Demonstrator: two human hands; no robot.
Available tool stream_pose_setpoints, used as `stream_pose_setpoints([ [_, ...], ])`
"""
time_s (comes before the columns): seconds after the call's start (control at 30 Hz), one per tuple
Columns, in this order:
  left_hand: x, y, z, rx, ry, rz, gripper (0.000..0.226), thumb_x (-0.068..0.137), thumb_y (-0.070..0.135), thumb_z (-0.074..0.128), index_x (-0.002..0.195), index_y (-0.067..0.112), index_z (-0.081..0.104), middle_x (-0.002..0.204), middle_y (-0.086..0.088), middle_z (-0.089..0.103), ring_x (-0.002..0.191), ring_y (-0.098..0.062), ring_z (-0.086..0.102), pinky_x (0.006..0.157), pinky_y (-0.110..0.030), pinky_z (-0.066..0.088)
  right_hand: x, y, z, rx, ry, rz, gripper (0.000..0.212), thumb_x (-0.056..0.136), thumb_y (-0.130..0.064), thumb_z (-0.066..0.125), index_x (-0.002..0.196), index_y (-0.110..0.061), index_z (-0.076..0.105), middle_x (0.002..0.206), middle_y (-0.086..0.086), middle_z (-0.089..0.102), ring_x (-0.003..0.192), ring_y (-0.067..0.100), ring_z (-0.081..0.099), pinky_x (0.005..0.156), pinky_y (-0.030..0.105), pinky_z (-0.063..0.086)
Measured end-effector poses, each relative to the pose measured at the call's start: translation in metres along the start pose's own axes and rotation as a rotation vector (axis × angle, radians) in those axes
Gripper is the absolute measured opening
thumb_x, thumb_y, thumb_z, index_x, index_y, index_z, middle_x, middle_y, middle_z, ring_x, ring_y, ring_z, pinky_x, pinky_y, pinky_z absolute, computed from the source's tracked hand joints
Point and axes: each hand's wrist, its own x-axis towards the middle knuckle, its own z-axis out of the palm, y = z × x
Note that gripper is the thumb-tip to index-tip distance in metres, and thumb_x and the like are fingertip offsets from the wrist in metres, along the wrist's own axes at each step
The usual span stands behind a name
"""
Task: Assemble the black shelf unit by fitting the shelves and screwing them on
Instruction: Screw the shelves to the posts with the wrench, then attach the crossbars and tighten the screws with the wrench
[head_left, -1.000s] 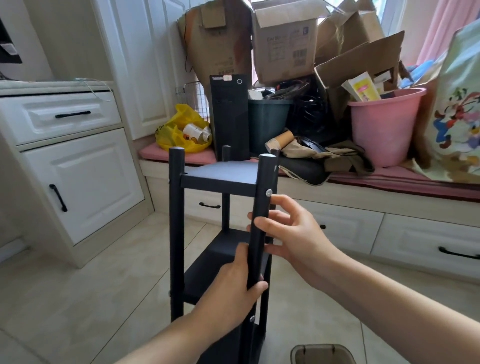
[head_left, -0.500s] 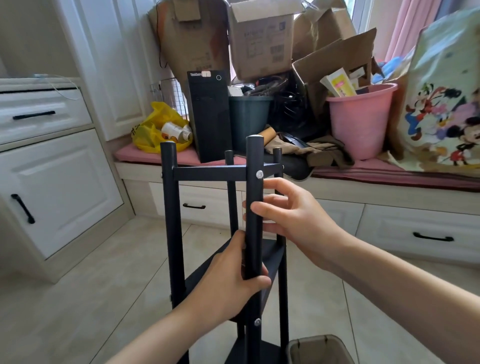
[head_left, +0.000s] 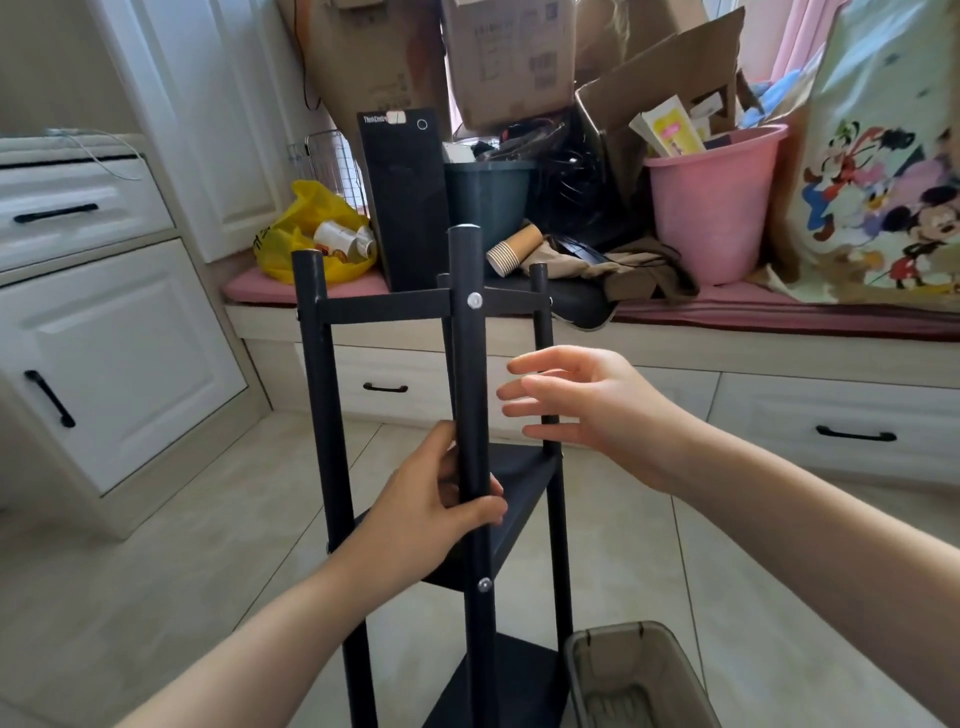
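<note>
Four posts and three shelves make up the black shelf unit (head_left: 314, 415), which stands upright on the tiled floor (head_left: 156, 571), just in front of the window bench (head_left: 779, 317). I count the top shelf (head_left: 395, 307), seen edge-on, the middle shelf (head_left: 524, 483) and the bottom shelf (head_left: 498, 686). Two bright screw heads show on the nearest post (head_left: 467, 374): the upper screw (head_left: 474, 300) at the top shelf and the lower screw (head_left: 484, 584) at the middle shelf.

My left hand (head_left: 436, 512) grips the nearest post between those two screws, with the thumb wrapped across its front. My right hand (head_left: 592, 402) holds nothing. Its fingers are straight and spread, and it is just beside the post without touching it, in front of the rear right post (head_left: 540, 312).

On the bench I count one pink bucket (head_left: 711, 218), one dark green bin (head_left: 488, 202), one black computer tower (head_left: 402, 197), one yellow bag (head_left: 304, 228) and one paper cup (head_left: 514, 249) lying on its side. One clear plastic bin (head_left: 634, 675) sits on the floor beside the unit's bottom shelf.
</note>
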Motion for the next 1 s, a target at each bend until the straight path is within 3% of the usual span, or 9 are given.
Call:
stream_pose_setpoints([
  [0.17, 0.002, 0.004, 0.001, 0.045, 0.028, 0.004, 0.043, 0.088, 0.011, 0.076, 0.117, 0.031, 0.052, 0.096, 0.007, 0.072, 0.086, -0.016, 0.075, 0.068, -0.02, 0.057, -0.003, 0.05, -0.021, -0.078, -0.022, 0.305, 0.026, 0.102, -0.033, 0.053, 0.114, -0.014, 0.065, 0.096, 0.004, 0.078, 0.092, 0.018, 0.074, 0.08, 0.036, 0.061],
  [0.3, 0.003, 0.007, 0.001, 0.061, 0.036, 0.002, 0.042, 0.088, 0.008, 0.076, 0.118, 0.027, 0.053, 0.096, 0.01, 0.072, 0.085, -0.015, 0.075, 0.068, -0.018, 0.057, -0.015, 0.118, -0.027, -0.392, -0.039, 0.484, 0.016, 0.103, -0.029, 0.05, 0.104, -0.018, 0.061, 0.095, 0.0, 0.073, 0.09, 0.017, 0.071, 0.079, 0.032, 0.06],
  [0.43, 0.003, 0.005, 0.001, 0.056, 0.047, 0.008, 0.039, 0.088, 0.007, 0.076, 0.115, 0.024, 0.053, 0.095, 0.007, 0.073, 0.083, -0.016, 0.075, 0.067, -0.021, 0.059, -0.035, 0.195, -0.028, -0.511, -0.112, 0.692, 0.023, 0.103, -0.025, 0.049, 0.114, -0.009, 0.061, 0.105, 0.005, 0.071, 0.085, 0.016, 0.066, 0.076, 0.03, 0.056],
  [0.57, 0.004, 0.003, 0.0, 0.057, 0.038, 0.019, 0.039, 0.088, 0.008, 0.076, 0.115, 0.027, 0.053, 0.095, 0.005, 0.073, 0.083, -0.018, 0.076, 0.071, -0.024, 0.061, -0.055, 0.251, -0.033, -0.648, -0.18, 0.8, 0.02, 0.097, -0.023, 0.052, 0.107, -0.008, 0.062, 0.092, 0.005, 0.068, 0.071, 0.015, 0.061, 0.053, 0.019, 0.048],
  [0.67, 0.005, 0.0, 0.0, 0.065, 0.047, 0.026, 0.04, 0.088, 0.01, 0.076, 0.113, 0.031, 0.053, 0.094, 0.005, 0.074, 0.084, -0.018, 0.076, 0.071, -0.025, 0.062, -0.066, 0.284, -0.034, -0.656, -0.176, 0.88, 0.018, 0.092, -0.025, 0.054, 0.093, -0.01, 0.063, 0.084, 0.005, 0.067, 0.069, 0.02, 0.061, 0.054, 0.025, 0.05],
  [0.73, 0.006, 0.0, 0.001, 0.064, 0.046, 0.032, 0.04, 0.089, 0.01, 0.075, 0.114, 0.032, 0.053, 0.094, 0.005, 0.074, 0.084, -0.018, 0.076, 0.069, -0.023, 0.061, -0.072, 0.307, -0.029, -0.627, -0.19, 0.937, 0.027, 0.096, -0.032, 0.055, 0.1, -0.007, 0.062, 0.094, 0.008, 0.073, 0.069, 0.021, 0.065, 0.056, 0.026, 0.054],
  [0.8, 0.007, -0.001, 0.001, 0.063, 0.047, 0.034, 0.039, 0.089, 0.011, 0.075, 0.113, 0.033, 0.053, 0.094, 0.005, 0.074, 0.084, -0.018, 0.076, 0.067, -0.022, 0.06, -0.079, 0.329, -0.018, -0.599, -0.235, 0.989, 0.037, 0.099, -0.04, 0.054, 0.113, -0.005, 0.054, 0.104, 0.011, 0.072, 0.073, 0.02, 0.068, 0.058, 0.028, 0.057],
  [0.87, 0.007, -0.001, 0.003, 0.066, 0.047, 0.037, 0.039, 0.089, 0.012, 0.075, 0.113, 0.033, 0.053, 0.093, 0.005, 0.074, 0.084, -0.018, 0.076, 0.068, -0.023, 0.061, -0.082, 0.342, -0.002, -0.575, -0.273, 1.021, 0.05, 0.1, -0.045, 0.051, 0.127, -0.004, 0.044, 0.116, 0.012, 0.066, 0.086, 0.022, 0.069, 0.069, 0.032, 0.06],
  [1.0, 0.006, 0.0, 0.006, 0.113, 0.048, 0.046, 0.046, 0.087, 0.013, 0.077, 0.116, 0.037, 0.051, 0.092, 0.004, 0.074, 0.086, -0.018, 0.076, 0.073, -0.028, 0.062, -0.083, 0.356, 0.027, -0.67, -0.297, 0.956, 0.056, 0.105, -0.043, 0.037, 0.14, 0.001, 0.042, 0.142, 0.016, 0.05, 0.123, 0.029, 0.055, 0.091, 0.029, 0.046],
])
